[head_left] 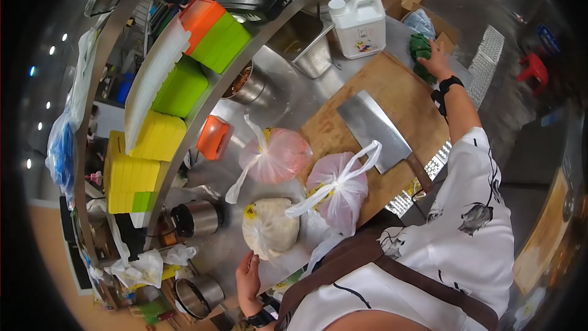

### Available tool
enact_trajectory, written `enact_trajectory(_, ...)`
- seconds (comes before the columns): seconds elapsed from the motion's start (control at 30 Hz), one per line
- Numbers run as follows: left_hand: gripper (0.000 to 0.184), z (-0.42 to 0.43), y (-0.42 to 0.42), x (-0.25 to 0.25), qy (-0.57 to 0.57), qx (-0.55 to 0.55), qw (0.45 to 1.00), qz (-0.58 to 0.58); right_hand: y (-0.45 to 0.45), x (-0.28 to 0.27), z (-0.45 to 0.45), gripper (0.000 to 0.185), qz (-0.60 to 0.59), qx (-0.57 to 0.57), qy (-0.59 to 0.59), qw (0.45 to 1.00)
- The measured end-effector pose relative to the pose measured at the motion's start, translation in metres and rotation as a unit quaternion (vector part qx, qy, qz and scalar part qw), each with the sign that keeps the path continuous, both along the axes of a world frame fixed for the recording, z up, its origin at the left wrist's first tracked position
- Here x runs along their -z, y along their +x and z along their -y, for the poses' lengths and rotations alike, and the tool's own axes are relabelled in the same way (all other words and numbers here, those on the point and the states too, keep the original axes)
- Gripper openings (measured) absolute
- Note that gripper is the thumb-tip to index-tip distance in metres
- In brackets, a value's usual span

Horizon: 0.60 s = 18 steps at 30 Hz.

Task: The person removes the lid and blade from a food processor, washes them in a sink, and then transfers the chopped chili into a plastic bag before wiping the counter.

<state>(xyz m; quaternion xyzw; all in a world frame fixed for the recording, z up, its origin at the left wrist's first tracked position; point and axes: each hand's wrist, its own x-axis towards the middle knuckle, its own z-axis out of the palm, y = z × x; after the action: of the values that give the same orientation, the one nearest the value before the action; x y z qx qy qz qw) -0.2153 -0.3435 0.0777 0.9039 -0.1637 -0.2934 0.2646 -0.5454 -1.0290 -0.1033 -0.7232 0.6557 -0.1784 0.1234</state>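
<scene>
At the far right of the work table, my right hand (pixel 436 62) reaches out with its fingers spread. It is at the edge of a dark green, lumpy bundle (pixel 420 55) whose kind I cannot make out. My left hand (pixel 247 277) is low at the table's front edge, fingers stretched and holding nothing visible. Close to it sits a clear bag of pale, whitish food (pixel 271 228). Two more tied plastic bags stand nearby, one with orange-pink contents (pixel 278 156) and one pinkish (pixel 338 190). A cleaver (pixel 375 130) lies flat on the wooden cutting board (pixel 409 95).
Behind the board stand a white jug (pixel 361 27) and a steel container (pixel 313 55). Stacked green boxes (pixel 180 89) and yellow boxes (pixel 131 168) fill the shelf. An orange box (pixel 214 137) and steel pots (pixel 197 218) are along the left side. A red stool (pixel 534 72) stands on the floor.
</scene>
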Motion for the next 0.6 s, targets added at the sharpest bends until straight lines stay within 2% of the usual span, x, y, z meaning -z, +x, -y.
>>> enact_trajectory(0.03,0.043,0.004,-0.003,-0.002,-0.001,-0.004,1.0,0.003,0.005,-0.004,0.004,0.086,-0.043,-0.005,0.003,0.999)
enact_trajectory(0.13,0.041,0.021,-0.012,-0.009,0.033,0.002,0.999,0.019,0.01,0.001,0.013,0.083,-0.018,-0.076,0.004,0.997)
enact_trajectory(0.17,0.041,0.025,-0.015,-0.011,0.047,-0.001,0.998,0.03,0.005,0.009,0.017,0.074,0.004,-0.131,-0.013,0.991)
enact_trajectory(0.2,0.04,0.026,-0.016,-0.008,0.047,0.016,0.998,0.034,0.004,0.007,0.013,0.064,0.017,-0.142,0.006,0.99)
enact_trajectory(0.23,0.039,0.024,-0.014,-0.002,0.048,0.023,0.998,0.047,0.006,0.012,0.014,0.057,0.032,-0.157,-0.029,0.987)
enact_trajectory(0.3,0.039,0.033,-0.02,-0.013,0.067,0.023,0.996,0.053,0.009,0.01,0.022,0.047,0.09,-0.168,0.014,0.982)
enact_trajectory(0.37,0.04,0.037,-0.024,-0.019,0.061,0.032,0.995,0.067,0.001,0.029,0.038,0.044,0.116,-0.142,0.005,0.983)
enact_trajectory(0.43,0.04,0.037,-0.024,-0.022,0.066,0.019,0.996,0.063,-0.013,0.051,0.055,0.043,0.093,-0.14,-0.051,0.984)
enact_trajectory(0.5,0.04,0.036,-0.022,-0.024,0.067,0.017,0.996,0.057,-0.026,0.062,0.072,0.041,0.106,-0.137,-0.018,0.985)
enact_trajectory(0.6,0.04,0.032,-0.022,-0.021,0.056,0.024,0.997,0.056,-0.045,0.083,0.094,0.041,0.247,-0.076,0.02,0.966)
